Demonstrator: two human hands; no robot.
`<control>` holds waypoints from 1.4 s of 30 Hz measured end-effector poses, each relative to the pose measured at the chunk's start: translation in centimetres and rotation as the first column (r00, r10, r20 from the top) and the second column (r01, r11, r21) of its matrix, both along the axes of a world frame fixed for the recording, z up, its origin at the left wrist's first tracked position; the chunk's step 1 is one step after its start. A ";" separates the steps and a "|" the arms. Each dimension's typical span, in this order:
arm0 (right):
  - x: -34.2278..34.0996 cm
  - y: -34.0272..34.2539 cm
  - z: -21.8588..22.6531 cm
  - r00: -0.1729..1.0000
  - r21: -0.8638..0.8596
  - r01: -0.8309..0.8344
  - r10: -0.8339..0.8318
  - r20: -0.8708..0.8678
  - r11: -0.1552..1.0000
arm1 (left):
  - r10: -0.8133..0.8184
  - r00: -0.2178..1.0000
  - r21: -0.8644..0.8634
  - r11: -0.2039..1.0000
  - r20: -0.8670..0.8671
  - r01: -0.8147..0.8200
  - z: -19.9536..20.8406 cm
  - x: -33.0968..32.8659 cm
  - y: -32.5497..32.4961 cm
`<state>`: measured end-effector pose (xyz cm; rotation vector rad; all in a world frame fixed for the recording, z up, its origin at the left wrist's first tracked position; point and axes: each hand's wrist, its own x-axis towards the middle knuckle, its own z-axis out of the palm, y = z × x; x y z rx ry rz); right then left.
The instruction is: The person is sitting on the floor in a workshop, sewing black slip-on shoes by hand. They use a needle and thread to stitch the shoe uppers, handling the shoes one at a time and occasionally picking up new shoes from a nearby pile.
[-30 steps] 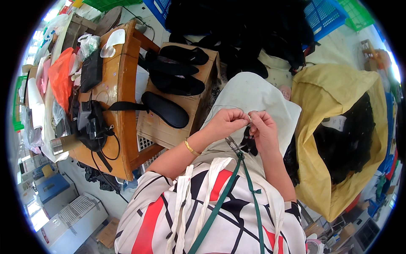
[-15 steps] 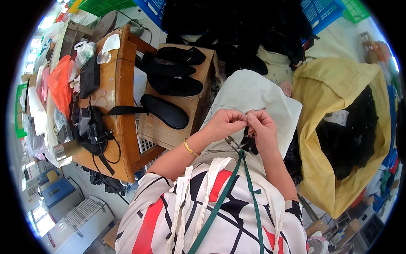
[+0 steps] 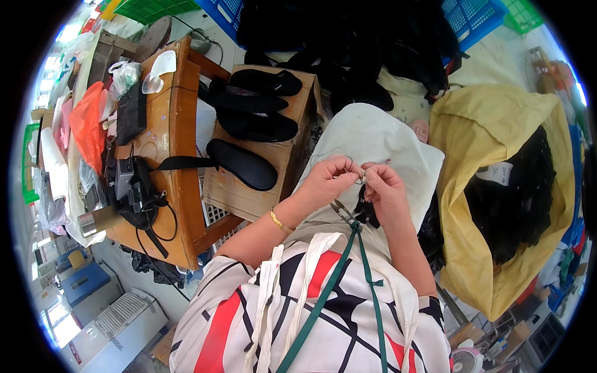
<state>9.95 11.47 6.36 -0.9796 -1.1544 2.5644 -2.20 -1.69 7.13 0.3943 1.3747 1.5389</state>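
Over my lap my left hand (image 3: 331, 181) and my right hand (image 3: 385, 188) meet fingertip to fingertip, both pinched closed. A thin dark thread (image 3: 349, 160) loops above the left fingers and runs between the two pinches. Whatever else the right fingertips hold is too small to make out. Just below the hands hang small metal scissors (image 3: 341, 210), tied to a green ribbon (image 3: 336, 273) around my neck. A black piece (image 3: 367, 211) lies under my right hand, mostly hidden. Pale cloth (image 3: 367, 133) covers my knees.
Left of my lap, a cardboard box (image 3: 242, 193) carries several black shoes (image 3: 242, 163). A wooden table (image 3: 177, 155) with a black bag (image 3: 134, 193) stands beyond it. At right sits a yellow sack (image 3: 460, 186) of black items. A dark heap (image 3: 348, 37) lies ahead.
My fingertips have parted slightly, and the thread now forms a visible loop above the left fingers. Both hands stay in nearly the same place; the scissors hang as before.
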 end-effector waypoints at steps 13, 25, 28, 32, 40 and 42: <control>-0.1 -0.6 -0.5 0.987 0.086 0.124 -0.114 -0.109 0.989 | -0.005 0.937 0.011 1.000 0.350 0.001 0.2 0.4 0.1; 0.1 -0.6 -0.8 0.992 0.096 0.106 -0.100 -0.071 0.990 | -0.037 0.959 -0.037 0.998 0.280 0.049 -0.4 0.4 0.2; 0.4 -0.7 -0.5 0.991 0.099 0.122 -0.115 -0.070 0.988 | 0.018 0.968 -0.033 0.999 0.252 -0.010 -0.6 0.5 0.3; 0.7 -0.6 -0.7 0.998 0.054 0.052 -0.051 -0.030 0.997 | 0.038 0.999 -0.068 0.997 0.035 -0.035 -0.3 0.7 0.2; -0.2 -0.1 1.1 0.998 -0.308 -0.007 -0.011 -0.057 0.951 | -0.107 0.992 -0.130 0.987 -0.072 0.097 -0.1 0.7 0.4; 0.3 0.2 0.8 0.991 -0.254 -0.069 0.038 -0.125 0.965 | -0.149 0.976 0.005 0.989 0.156 0.150 0.0 0.2 0.0</control>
